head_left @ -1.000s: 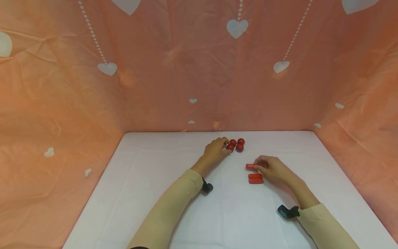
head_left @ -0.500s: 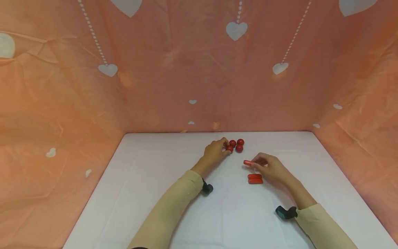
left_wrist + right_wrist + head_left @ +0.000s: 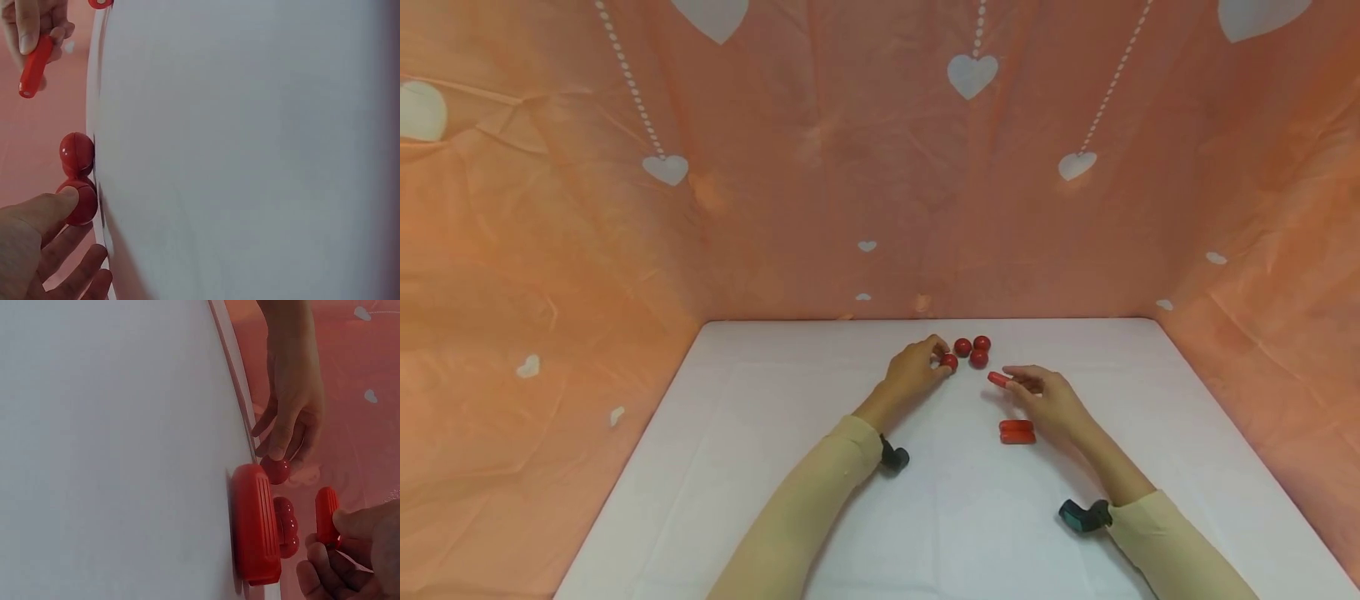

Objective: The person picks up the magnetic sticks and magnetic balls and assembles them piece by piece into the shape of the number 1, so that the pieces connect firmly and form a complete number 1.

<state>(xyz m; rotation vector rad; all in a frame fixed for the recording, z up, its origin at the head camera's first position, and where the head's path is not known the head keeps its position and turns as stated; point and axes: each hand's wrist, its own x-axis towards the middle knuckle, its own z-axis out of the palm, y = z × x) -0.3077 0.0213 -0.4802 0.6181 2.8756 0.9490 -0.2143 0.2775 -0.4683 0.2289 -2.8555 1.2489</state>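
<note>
In the head view my left hand [image 3: 917, 367] pinches a glossy red ball [image 3: 950, 362] at the table's far side. The left wrist view shows my thumb on that ball [image 3: 82, 209], which has a thin seam. Several other red balls [image 3: 978, 358] sit close together just to its right. My right hand [image 3: 1051, 402] holds a short red ridged handle [image 3: 997, 379] by one end, raised above the table. Its ribbed side shows in the right wrist view, where thumb and fingers pinch the handle [image 3: 326, 512]. Two more red ridged handles [image 3: 1017, 432] lie side by side below my right hand.
A white-covered table [image 3: 760, 467] runs back to an orange cloth backdrop [image 3: 820, 192] with pale hearts. Cloth also hangs at both sides. Dark wrist cameras [image 3: 1084, 517] are worn at both sleeve cuffs.
The right hand has lifted its handle off the table and carried it farther back, tilting it. The left hand has drawn its ball slightly left and nearer, apart from the other balls.
</note>
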